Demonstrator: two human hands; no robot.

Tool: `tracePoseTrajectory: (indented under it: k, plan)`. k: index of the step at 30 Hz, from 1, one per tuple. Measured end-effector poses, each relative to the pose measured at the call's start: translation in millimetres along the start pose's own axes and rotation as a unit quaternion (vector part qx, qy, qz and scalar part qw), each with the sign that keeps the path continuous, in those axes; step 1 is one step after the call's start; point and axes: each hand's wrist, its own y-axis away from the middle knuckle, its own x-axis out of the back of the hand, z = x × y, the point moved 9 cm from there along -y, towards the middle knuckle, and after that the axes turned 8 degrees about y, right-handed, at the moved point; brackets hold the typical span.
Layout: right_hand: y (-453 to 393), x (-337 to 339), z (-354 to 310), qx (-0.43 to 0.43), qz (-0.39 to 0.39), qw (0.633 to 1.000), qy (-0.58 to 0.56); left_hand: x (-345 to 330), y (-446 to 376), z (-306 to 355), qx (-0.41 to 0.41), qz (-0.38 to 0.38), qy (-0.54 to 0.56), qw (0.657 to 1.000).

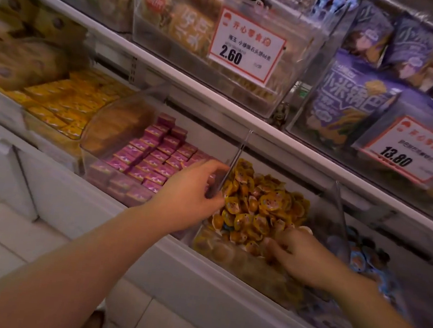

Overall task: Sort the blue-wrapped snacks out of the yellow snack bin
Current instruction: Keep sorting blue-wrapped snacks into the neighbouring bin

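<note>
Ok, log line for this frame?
left hand on clear plastic divider | right hand digging in yellow snack bin | blue-wrapped snack: unconfirmed

Head cam, looks fwd/down, close over snack bins on shelf.

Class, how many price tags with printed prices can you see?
2: one price tag reading 2.60 on the upper middle bin, another reading 13.80 at right. A third may be cut off top left.

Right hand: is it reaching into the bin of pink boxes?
No, the right hand is down among the yellow snacks in the clear bin beside the pink boxes.
</note>
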Motion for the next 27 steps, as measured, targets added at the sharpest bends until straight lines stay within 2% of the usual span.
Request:
tracePoseTrajectory:
  k: [3,4,6,9,11,14,17,23,25,27]
  plan:
    - [-16,23,-25,0.025,0.072,0.996,-0.056,-5,-3,5,-0.02,0.016,-0.024,0.999]
    - [-27,23,-36,0.044,0.075,0.994,-0.072,-6,-5,5,-0.022,0.021,-0.025,0.999]
    - [-52,10,-61,0.094,0.034,0.992,-0.08,-8,-9,2,-0.016,0.025,-0.025,0.999]
    - [-75,-27,-75,0.127,-0.033,0.991,0.041,-10,-13,-3,-0.009,0.021,-0.027,0.999]
    - [-81,-39,-51,0.1,-0.025,0.989,0.11,-11,-14,-5,-0.006,0.014,-0.017,1.0]
    - [-84,-32,-4,0.022,0.021,0.992,0.123,-11,-16,-8,0.0,0.011,-0.011,1.0]
    - [-93,-23,26,-0.045,0.018,0.989,0.137,-12,-19,-9,0.004,0.012,-0.016,1.0]
    - [-87,-22,15,-0.046,-0.023,0.99,0.132,-12,-20,-10,0.009,0.019,-0.014,1.0]
    - [-81,-12,-2,-0.045,0.016,0.988,0.146,-12,-20,-10,0.007,0.02,-0.016,1.0]
    - [-76,9,-21,-0.042,0.117,0.98,0.155,-12,-20,-10,0.006,0.021,-0.018,1.0]
